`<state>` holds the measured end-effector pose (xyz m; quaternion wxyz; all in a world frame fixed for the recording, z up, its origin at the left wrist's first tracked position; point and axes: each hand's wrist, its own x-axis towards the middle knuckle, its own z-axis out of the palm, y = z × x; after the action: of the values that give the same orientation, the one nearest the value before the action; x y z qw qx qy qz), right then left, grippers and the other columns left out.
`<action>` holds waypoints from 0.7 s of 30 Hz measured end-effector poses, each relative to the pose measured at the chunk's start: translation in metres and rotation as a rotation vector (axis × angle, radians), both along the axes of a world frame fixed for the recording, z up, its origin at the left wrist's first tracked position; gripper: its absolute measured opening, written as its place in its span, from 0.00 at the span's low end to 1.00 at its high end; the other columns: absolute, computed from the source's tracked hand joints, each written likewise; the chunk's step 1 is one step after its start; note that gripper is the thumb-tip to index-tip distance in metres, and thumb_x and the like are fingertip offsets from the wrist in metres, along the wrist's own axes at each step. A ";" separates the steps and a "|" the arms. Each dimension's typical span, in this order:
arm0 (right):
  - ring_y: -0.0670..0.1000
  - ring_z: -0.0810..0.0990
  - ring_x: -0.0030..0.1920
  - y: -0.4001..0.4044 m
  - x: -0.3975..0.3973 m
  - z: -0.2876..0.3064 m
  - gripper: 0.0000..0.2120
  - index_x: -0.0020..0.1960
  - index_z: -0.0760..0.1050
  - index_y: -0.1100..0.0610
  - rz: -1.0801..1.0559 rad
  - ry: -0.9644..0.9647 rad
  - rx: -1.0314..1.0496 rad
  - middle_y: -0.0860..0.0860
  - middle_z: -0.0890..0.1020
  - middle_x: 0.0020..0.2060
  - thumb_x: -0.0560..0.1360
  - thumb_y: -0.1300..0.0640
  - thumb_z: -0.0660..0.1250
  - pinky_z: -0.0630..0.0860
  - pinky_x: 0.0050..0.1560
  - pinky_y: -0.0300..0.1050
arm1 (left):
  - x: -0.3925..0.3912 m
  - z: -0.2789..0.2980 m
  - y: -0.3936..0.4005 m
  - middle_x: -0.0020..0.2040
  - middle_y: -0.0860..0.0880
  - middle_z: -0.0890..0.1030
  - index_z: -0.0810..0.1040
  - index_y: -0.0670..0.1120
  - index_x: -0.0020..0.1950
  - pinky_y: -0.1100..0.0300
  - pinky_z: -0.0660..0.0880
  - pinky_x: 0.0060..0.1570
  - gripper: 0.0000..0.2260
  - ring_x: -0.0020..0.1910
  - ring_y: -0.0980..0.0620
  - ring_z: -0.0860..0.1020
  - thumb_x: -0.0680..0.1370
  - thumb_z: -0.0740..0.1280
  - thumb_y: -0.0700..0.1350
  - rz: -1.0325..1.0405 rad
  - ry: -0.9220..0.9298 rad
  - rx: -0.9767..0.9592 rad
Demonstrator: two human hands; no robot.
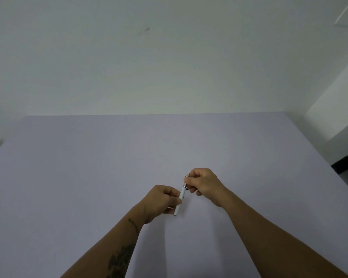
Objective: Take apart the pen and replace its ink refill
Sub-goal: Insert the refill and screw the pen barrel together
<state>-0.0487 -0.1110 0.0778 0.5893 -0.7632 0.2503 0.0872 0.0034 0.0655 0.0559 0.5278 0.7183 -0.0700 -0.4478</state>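
Here both hands hold one pen (180, 199) in the air above the table (88, 167), near its middle and close to the person. The pen is white, slanted, with its lower end toward the person and its upper end pointing away and slightly right. The left hand (161, 201) pinches the white barrel between thumb and fingers, about halfway along, and a dark tip shows at the bottom end below that grip. The right hand (203, 183) is closed around the upper end, its fingertips pinching a thin silvery metal part that sticks out just above the barrel. Whether that metal part is a clip, a cap or the refill is too small to tell, and it is also unclear whether the two parts are joined or already apart. The hands are just beside each other, not touching. The left forearm bears dark tattoos (121, 259). A plain pale wall (169, 57) rises behind the table.
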 end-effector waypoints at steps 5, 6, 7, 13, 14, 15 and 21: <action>0.47 0.80 0.34 0.003 0.002 -0.003 0.06 0.48 0.82 0.59 -0.022 0.021 0.145 0.50 0.86 0.36 0.75 0.57 0.70 0.75 0.35 0.41 | 0.004 -0.001 0.004 0.43 0.42 0.82 0.84 0.42 0.43 0.55 0.83 0.45 0.05 0.42 0.47 0.81 0.74 0.70 0.35 -0.009 0.046 -0.004; 0.47 0.80 0.35 0.003 0.003 -0.002 0.06 0.50 0.83 0.59 -0.026 0.032 0.191 0.50 0.86 0.37 0.75 0.58 0.70 0.74 0.35 0.41 | 0.005 -0.002 0.005 0.43 0.42 0.82 0.84 0.42 0.43 0.56 0.83 0.44 0.05 0.41 0.48 0.81 0.74 0.70 0.34 -0.006 0.052 -0.001; 0.47 0.80 0.35 0.002 0.004 -0.002 0.06 0.50 0.84 0.58 -0.025 0.038 0.207 0.50 0.86 0.38 0.76 0.59 0.69 0.75 0.35 0.40 | 0.006 -0.002 0.006 0.42 0.42 0.82 0.84 0.42 0.43 0.57 0.82 0.42 0.05 0.40 0.48 0.81 0.74 0.70 0.34 -0.003 0.056 0.002; 0.48 0.79 0.36 0.002 0.010 -0.002 0.03 0.42 0.82 0.58 -0.005 0.047 0.140 0.54 0.85 0.40 0.75 0.61 0.71 0.74 0.35 0.41 | 0.012 -0.002 0.006 0.42 0.42 0.83 0.84 0.39 0.46 0.59 0.81 0.38 0.05 0.38 0.50 0.82 0.73 0.70 0.33 -0.008 0.066 0.010; 0.48 0.79 0.35 0.003 0.011 -0.002 0.04 0.41 0.81 0.57 -0.002 0.047 0.119 0.54 0.85 0.39 0.74 0.60 0.71 0.74 0.35 0.41 | 0.012 -0.002 0.006 0.41 0.43 0.83 0.84 0.39 0.46 0.59 0.81 0.38 0.05 0.37 0.50 0.82 0.73 0.70 0.33 -0.010 0.067 0.011; 0.48 0.79 0.35 0.004 0.012 -0.002 0.04 0.40 0.80 0.57 0.004 0.046 0.094 0.54 0.85 0.39 0.74 0.59 0.71 0.74 0.35 0.41 | 0.013 -0.002 0.006 0.41 0.43 0.83 0.84 0.39 0.46 0.59 0.81 0.38 0.05 0.37 0.50 0.82 0.73 0.70 0.33 -0.012 0.066 0.014; 0.47 0.79 0.35 0.005 0.015 0.000 0.05 0.49 0.84 0.58 0.021 0.038 0.144 0.51 0.85 0.38 0.75 0.60 0.69 0.75 0.34 0.39 | 0.018 0.001 0.007 0.41 0.44 0.82 0.84 0.41 0.44 0.58 0.81 0.39 0.06 0.39 0.49 0.81 0.73 0.69 0.33 -0.023 0.067 0.029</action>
<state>-0.0334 -0.1062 0.0780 0.6371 -0.7195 0.2462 0.1258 0.0216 0.0724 0.0570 0.5141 0.7097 -0.0541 -0.4786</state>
